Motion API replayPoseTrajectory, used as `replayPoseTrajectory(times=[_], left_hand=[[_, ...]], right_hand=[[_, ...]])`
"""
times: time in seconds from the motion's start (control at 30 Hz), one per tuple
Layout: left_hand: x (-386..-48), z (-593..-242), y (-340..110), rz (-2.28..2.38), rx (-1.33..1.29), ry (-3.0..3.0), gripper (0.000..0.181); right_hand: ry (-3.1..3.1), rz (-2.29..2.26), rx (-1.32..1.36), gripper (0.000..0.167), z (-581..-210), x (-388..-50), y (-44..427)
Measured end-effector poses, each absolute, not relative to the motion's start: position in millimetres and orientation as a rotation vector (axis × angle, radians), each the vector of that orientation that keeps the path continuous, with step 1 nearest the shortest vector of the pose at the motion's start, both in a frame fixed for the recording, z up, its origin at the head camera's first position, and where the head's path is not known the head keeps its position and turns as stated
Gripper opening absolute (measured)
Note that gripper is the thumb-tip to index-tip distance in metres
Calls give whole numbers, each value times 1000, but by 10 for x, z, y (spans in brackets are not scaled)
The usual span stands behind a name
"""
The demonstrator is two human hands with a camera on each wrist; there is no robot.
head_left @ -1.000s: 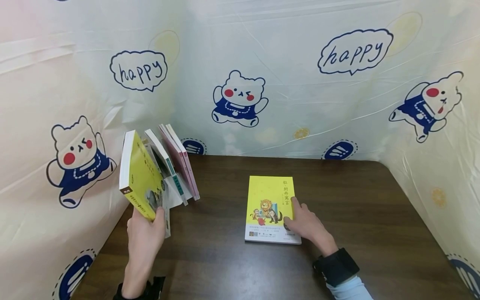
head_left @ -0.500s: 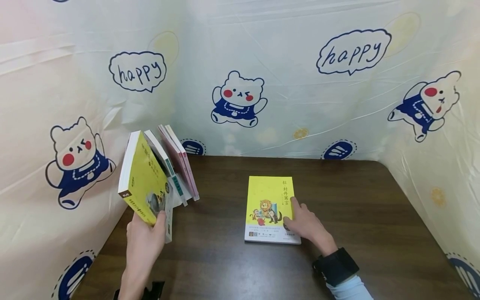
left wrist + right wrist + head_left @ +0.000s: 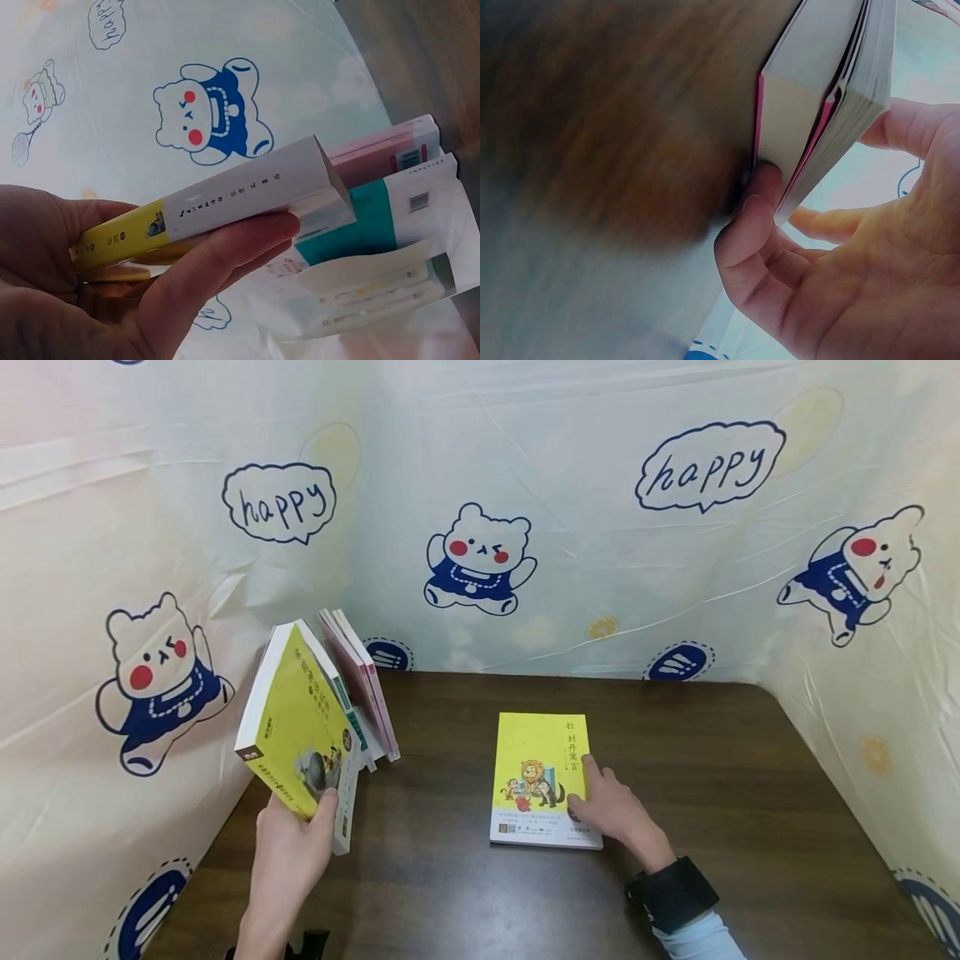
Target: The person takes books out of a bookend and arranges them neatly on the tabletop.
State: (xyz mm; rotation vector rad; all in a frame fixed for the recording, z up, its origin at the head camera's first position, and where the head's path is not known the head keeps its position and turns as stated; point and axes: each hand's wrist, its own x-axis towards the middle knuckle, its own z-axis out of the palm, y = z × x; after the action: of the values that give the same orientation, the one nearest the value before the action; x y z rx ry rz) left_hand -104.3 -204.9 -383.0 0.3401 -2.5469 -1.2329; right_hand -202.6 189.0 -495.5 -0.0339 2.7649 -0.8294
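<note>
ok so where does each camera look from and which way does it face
Head: worn on the head, facing forward and down at the table and patterned sheet; left hand, right hand and light-blue sleeve show.
Left wrist: worn there, facing past the left hand to the held book, leaning books beyond; only that hand shows.
Right wrist: worn there, facing the page edges of the flat book; only the right hand shows.
Shared: head and left wrist both show the held book and leaning books.
</note>
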Motion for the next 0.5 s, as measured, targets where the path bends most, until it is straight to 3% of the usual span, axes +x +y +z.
replayPoseTrajectory(times=[0.5], left_hand=[[-995, -3779, -1977, -1266, 263, -2582, 42]], right_hand=[[2766, -826, -29, 88, -4948, -2021, 1895]])
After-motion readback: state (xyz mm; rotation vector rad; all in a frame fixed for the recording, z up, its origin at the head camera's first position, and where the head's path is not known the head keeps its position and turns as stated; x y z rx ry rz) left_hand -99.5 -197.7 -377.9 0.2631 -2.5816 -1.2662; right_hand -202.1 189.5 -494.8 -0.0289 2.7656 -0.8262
